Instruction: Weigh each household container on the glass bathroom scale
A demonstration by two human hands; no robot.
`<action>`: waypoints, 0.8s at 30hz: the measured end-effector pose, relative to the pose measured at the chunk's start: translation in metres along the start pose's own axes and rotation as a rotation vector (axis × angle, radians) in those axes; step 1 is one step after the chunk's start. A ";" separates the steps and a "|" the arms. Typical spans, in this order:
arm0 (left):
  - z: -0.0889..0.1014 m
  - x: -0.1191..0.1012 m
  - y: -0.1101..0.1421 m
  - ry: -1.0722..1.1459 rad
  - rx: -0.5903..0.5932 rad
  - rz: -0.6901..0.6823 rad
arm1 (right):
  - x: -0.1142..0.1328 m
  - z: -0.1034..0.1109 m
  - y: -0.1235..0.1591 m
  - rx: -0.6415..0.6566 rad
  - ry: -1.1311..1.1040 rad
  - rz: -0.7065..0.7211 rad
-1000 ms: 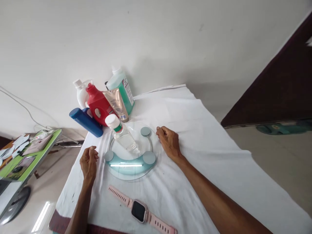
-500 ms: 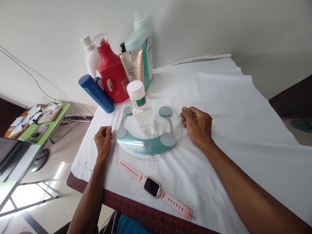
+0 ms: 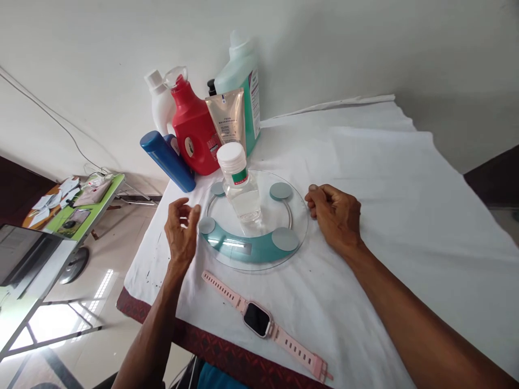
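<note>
A round glass bathroom scale (image 3: 227, 246) with a teal band lies on the white-clothed table. On it stands a clear bottle (image 3: 244, 201) with a white cap and a green label, holding clear liquid. My left hand (image 3: 181, 227) is at the scale's left edge, thumb and fingers apart and holding nothing. Beside the right edge my right hand (image 3: 336, 213) rests on the cloth, fingers curled in with nothing seen in them. A pink smartwatch (image 3: 257, 319) lies strap spread out, face up, nearer to me than the scale.
Behind the scale stand a red jug (image 3: 195, 129), a white bottle (image 3: 161, 105), a gold tube (image 3: 229, 119) and a green bottle (image 3: 251, 102). A blue bottle (image 3: 170, 162) leans at the left. Further left is a green table (image 3: 87, 219) with papers and a laptop (image 3: 28, 256).
My left hand has opened from a closed pose, thumb and fingers parting. My right hand stays curled by the scale. The whole view has shifted slightly.
</note>
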State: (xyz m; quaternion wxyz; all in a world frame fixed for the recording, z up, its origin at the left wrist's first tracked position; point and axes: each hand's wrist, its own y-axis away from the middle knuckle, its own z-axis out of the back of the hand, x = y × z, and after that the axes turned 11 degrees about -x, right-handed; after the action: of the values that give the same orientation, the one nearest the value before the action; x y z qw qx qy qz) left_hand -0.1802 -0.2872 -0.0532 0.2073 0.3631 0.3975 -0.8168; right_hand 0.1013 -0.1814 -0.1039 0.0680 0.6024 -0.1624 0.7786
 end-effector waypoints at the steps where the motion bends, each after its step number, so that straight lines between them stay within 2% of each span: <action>1: -0.005 -0.014 0.001 0.048 0.048 -0.044 | 0.001 0.001 0.000 0.002 0.004 -0.003; 4: -0.027 -0.049 0.009 0.147 0.201 -0.128 | 0.001 0.002 0.001 0.009 0.013 -0.019; 6: -0.046 -0.062 0.015 0.160 0.266 -0.115 | 0.001 0.002 0.000 0.015 0.020 -0.019; 9: -0.069 -0.069 0.022 0.126 0.252 0.009 | 0.000 0.003 -0.001 0.026 0.025 -0.016; 12: -0.078 -0.068 0.024 0.105 0.191 0.110 | -0.001 0.003 -0.003 0.030 0.026 -0.013; 16: -0.067 -0.060 0.019 0.200 0.132 0.157 | 0.000 0.003 -0.002 0.025 0.022 0.000; 19: -0.045 -0.049 0.002 0.252 -0.003 0.185 | 0.002 0.003 -0.001 0.028 -0.001 0.002; 24: -0.001 -0.018 -0.046 0.029 -0.266 0.023 | 0.003 0.002 0.000 0.025 -0.016 -0.004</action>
State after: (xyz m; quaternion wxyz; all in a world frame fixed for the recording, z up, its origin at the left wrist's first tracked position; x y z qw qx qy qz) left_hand -0.1974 -0.2580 -0.0169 0.2570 0.3486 0.5012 -0.7491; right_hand 0.1028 -0.1821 -0.1002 0.0606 0.6098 -0.1522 0.7755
